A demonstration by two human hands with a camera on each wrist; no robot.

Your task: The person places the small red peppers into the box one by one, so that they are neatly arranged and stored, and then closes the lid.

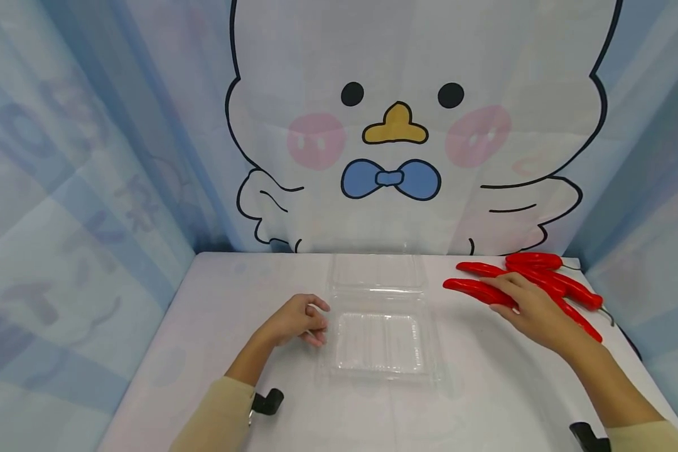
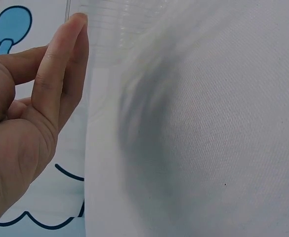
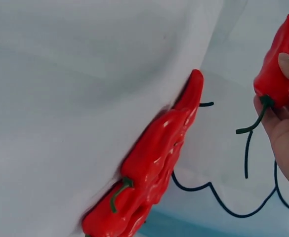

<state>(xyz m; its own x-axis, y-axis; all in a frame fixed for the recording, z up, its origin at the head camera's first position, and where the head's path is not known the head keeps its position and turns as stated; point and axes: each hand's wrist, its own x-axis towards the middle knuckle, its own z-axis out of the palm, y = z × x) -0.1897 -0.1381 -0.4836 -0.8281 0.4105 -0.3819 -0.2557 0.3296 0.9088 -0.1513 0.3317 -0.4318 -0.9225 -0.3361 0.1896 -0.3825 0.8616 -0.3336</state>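
In the head view my right hand grips a long red chili pepper, its tip pointing left. The right wrist view shows that same pepper held between thumb and fingers, off the table, its green stem hanging free. Behind and beneath this hand lies a pile of several more red chili peppers, also visible in the right wrist view. My left hand is at the left side of a clear plastic clamshell box, its fingers loosely bent; whether they touch the rim is unclear. The box lies with its lid folded back.
A white cloth covers the table. Behind it hangs a curtain printed with a cartoon bird, and blue curtains close off both sides. Black wrist mounts show at the forearms.
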